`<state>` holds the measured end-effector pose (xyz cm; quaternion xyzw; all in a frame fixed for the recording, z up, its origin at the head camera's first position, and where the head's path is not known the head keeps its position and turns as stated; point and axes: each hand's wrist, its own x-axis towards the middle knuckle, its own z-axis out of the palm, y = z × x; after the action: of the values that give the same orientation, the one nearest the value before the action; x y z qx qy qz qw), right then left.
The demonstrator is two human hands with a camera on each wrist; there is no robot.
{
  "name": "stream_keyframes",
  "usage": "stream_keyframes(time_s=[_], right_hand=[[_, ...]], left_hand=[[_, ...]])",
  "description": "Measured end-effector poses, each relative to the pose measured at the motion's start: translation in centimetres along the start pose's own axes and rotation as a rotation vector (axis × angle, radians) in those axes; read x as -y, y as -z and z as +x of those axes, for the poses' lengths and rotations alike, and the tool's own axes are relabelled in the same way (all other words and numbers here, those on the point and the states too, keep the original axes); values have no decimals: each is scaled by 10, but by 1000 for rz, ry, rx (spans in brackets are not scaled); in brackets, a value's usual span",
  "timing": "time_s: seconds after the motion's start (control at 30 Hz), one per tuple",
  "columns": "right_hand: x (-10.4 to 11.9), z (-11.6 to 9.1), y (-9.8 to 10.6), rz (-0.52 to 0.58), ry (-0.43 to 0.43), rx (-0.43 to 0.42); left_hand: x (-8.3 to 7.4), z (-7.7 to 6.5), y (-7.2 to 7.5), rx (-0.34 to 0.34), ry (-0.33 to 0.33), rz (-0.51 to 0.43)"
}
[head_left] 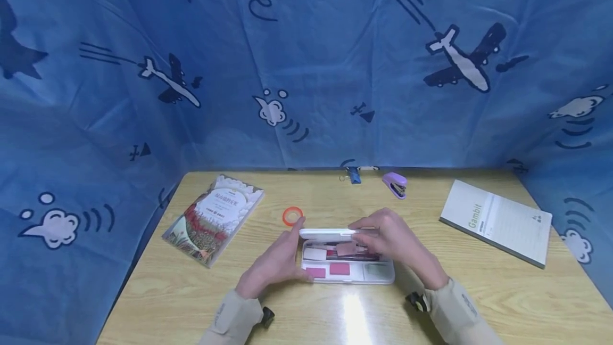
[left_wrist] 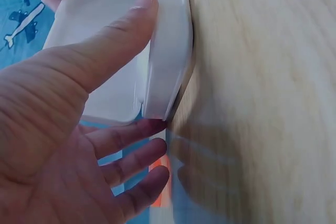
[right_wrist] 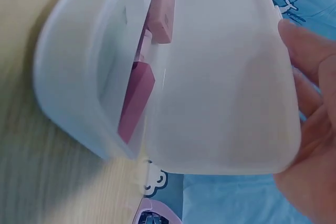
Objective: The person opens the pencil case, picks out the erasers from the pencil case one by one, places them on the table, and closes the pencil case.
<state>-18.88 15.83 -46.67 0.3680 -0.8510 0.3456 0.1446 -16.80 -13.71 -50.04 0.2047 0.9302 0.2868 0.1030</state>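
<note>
A white pencil case (head_left: 348, 282) lies on the table with its lid (head_left: 325, 235) standing raised at the back. My left hand (head_left: 275, 262) holds the case's left end, thumb at the front rim and fingers toward the rear corner. In the left wrist view its thumb presses the case wall (left_wrist: 170, 51). With my right hand (head_left: 390, 233) I pinch the lid's upper edge; the right wrist view shows the thumb at that edge. Inside are a pink eraser (head_left: 339, 269), a second pink block (head_left: 316, 272), a white block (head_left: 315, 254), and dark pens partly hidden.
An orange tape ring (head_left: 286, 221) lies behind my left hand. A colourful book (head_left: 215, 217) is at left, a Gambit notebook (head_left: 498, 222) at right. Toward the back edge are a blue binder clip (head_left: 354, 175) and a purple stapler (head_left: 395, 181). Blue printed cloth (head_left: 306, 68) hangs behind.
</note>
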Motion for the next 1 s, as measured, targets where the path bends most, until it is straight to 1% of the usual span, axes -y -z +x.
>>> stream_keyframes(time_s=[0.1, 0.23, 0.37, 0.53, 0.63, 0.7, 0.77, 0.83, 0.93, 1.0], right_hand=[[-2, 6, -1, -2, -17, -29], [-5, 14, -3, -57, -39, -106], [-8, 21, -8, -117, -91, -165], [-12, 28, -15, -202, -151, -213], [-14, 30, -17, -239, -169, -236], [-16, 31, -18, -274, -172, -245], [-18, 32, -18, -306, -178, -240], [-18, 33, -18, -329, -196, -213], [-19, 32, -18, -342, -243, -132], [-19, 31, -18, -341, -282, -73]], left_hand=[[-1, 0, -1, -6, 12, -22], [-3, -2, -1, -9, 33, -28], [-6, -3, -1, -14, 57, -19], [-8, -3, -1, -33, 40, -19], [-9, -3, -1, -38, 25, -21], [-10, -3, -1, -38, 12, 0], [-11, -3, 0, -29, 1, 21], [-12, -4, 0, -8, -9, 43], [-12, -5, 1, 34, 0, 56], [-12, -5, 1, 59, 17, 61]])
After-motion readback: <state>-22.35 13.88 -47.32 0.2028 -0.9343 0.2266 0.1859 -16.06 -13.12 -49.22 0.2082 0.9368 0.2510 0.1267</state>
